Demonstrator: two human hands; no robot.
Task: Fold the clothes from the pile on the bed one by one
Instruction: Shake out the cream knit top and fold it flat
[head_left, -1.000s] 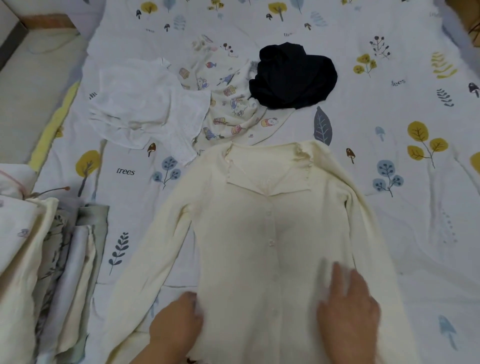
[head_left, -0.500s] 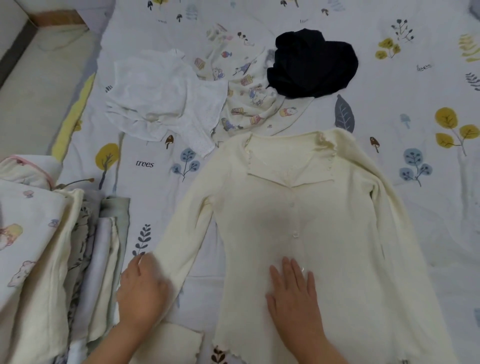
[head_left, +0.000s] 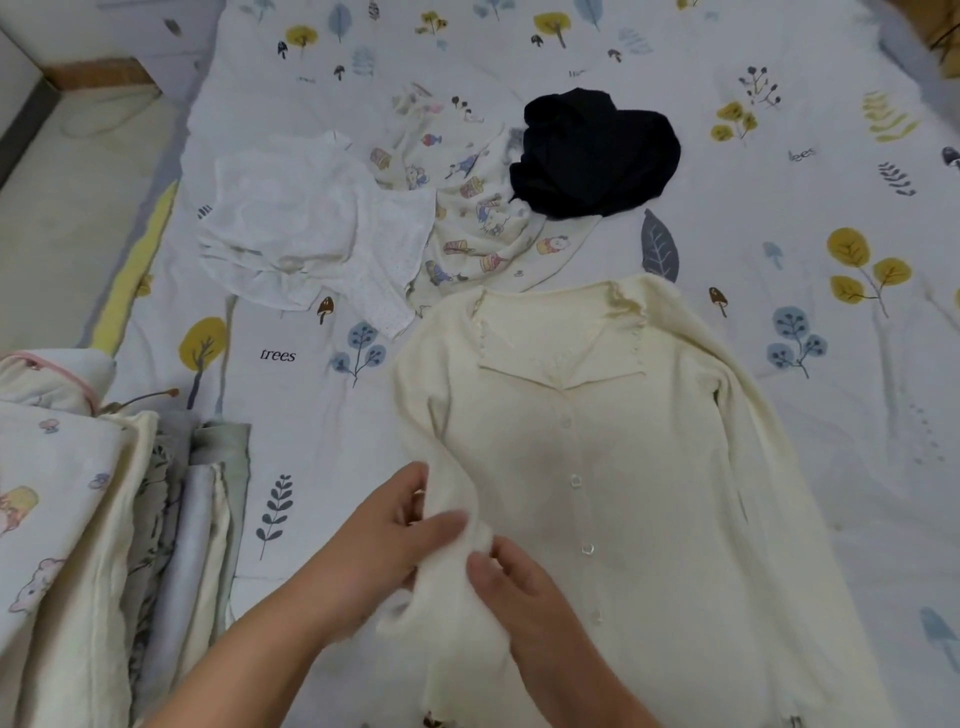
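Observation:
A cream buttoned cardigan (head_left: 613, 467) lies face up on the bed, collar pointing away from me. Its left sleeve is gathered up against the body. My left hand (head_left: 384, 540) grips that sleeve from the left side. My right hand (head_left: 519, 587) pinches the same sleeve from the right, just beside the button line. The right sleeve lies straight along the body. Beyond the collar sits the pile: a white dotted garment (head_left: 311, 234), a cartoon-print garment (head_left: 478, 218) and a crumpled dark navy garment (head_left: 597, 150).
A stack of folded clothes (head_left: 104, 545) stands at the near left on the bed. The patterned bedsheet (head_left: 831, 364) spreads to the right. The bed's left edge (head_left: 135, 270) borders a pale floor (head_left: 67, 208).
The left sleeve, which lay stretched out to the left, has been pulled in onto the body. My right hand left the cardigan's front and joined my left hand on the sleeve.

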